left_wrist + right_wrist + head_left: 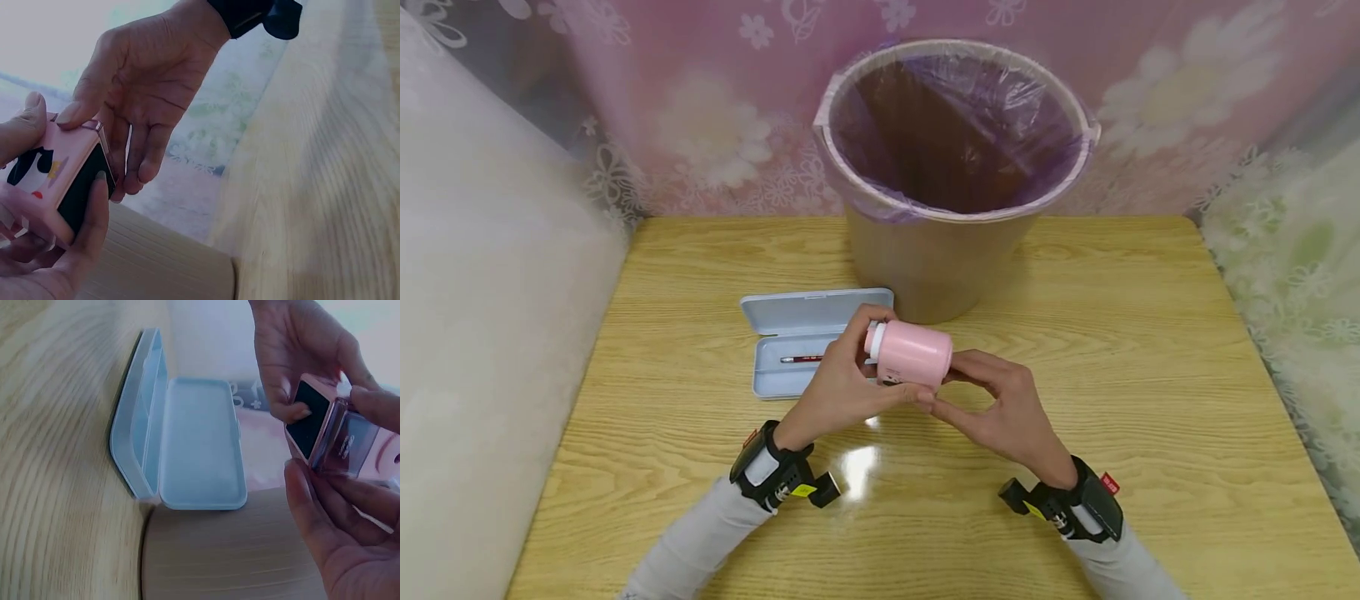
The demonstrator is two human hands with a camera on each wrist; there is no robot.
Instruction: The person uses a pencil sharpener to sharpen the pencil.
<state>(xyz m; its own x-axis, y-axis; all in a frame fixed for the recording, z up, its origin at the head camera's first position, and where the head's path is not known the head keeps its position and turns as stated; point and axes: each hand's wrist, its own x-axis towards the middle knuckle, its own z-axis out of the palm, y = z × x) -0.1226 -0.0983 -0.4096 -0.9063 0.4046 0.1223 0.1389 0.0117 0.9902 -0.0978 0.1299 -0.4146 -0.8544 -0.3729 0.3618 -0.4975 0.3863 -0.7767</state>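
Observation:
A pink pencil sharpener (916, 354) with a white collar is held on its side above the table. My left hand (842, 383) grips it, fingers around the far side and thumb along the near side. In the left wrist view a left fingertip lies on the sharpener's dark panel (78, 194), beside a cartoon print. My right hand (1003, 404) pinches the right end between thumb and fingers, around the clear drawer (344, 444) seen in the right wrist view. Whether the drawer is partly out I cannot tell.
A light blue pencil case (816, 313) lies with its lid up behind the left hand, a dark red pencil (801, 359) inside. Just beyond stands a tall beige bin (917, 258) lined with a purple bag. Patterned curtains (715, 125) border the wooden table (685, 467).

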